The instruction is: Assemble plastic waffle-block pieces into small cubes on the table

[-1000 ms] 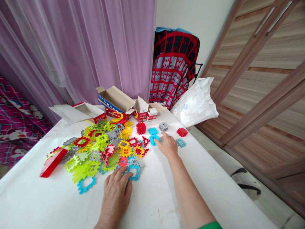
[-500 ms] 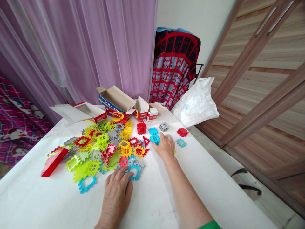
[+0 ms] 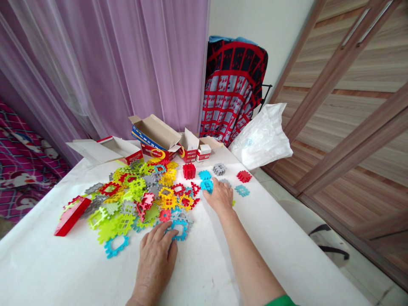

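My right hand (image 3: 220,195) rests at a short stack of blue window-pattern interlocking tiles (image 3: 206,185), its thumb and fingertips against the near side. Some fingers are hidden behind the hand. My left hand (image 3: 157,250) lies with fingers stretched out and thumb apart, its fingertips touching a blue frame-shaped tile (image 3: 181,224) at the near edge of the pile. A mixed pile of red, yellow, green and grey tiles (image 3: 137,187) spreads to the left. Behind the blue stack stand another blue stack (image 3: 205,174), a red stack (image 3: 189,171) and a grey stack (image 3: 219,169).
Opened cardboard boxes (image 3: 156,134) and a small white-and-red box (image 3: 203,152) stand along the table's back edge. A white plastic bag (image 3: 263,138) sits at the back right corner. Red tiles (image 3: 244,176) and a blue tile (image 3: 242,191) lie near the right edge.
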Available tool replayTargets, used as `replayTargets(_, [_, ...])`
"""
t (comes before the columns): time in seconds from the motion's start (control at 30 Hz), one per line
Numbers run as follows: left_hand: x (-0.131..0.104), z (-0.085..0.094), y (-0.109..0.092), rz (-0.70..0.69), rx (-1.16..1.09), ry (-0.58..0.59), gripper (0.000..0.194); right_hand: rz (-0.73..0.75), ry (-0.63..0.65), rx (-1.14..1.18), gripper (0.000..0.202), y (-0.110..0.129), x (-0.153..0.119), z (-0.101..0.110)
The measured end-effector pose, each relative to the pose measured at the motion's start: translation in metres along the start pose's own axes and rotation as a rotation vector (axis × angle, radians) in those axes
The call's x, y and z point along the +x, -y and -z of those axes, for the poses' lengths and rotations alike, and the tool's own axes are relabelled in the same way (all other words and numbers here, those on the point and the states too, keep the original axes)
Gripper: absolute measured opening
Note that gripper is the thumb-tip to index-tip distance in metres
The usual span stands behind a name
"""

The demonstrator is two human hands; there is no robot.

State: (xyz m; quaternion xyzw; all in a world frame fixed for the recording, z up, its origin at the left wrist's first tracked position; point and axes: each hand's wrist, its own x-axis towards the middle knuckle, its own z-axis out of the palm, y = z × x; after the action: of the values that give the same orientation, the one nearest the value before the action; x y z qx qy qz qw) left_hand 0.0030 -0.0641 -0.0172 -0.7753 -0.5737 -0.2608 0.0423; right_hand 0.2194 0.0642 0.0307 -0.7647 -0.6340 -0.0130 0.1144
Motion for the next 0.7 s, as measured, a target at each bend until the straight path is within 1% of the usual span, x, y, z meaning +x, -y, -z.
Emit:
replayTargets(0.57, [0.0003,-0.0004,0.0001,0.011,-0.007,-0.005,0.025,-0.001,0.003,0.012,0.051,0.0012,-0.0008,0.0007])
replayTargets(0.7, [0.0000,-0.0001,-0.0005,0.012,-0.011,-0.012,0.024,0.018,0.033,0.021,0.055,-0.0042,0.0001,0.0041])
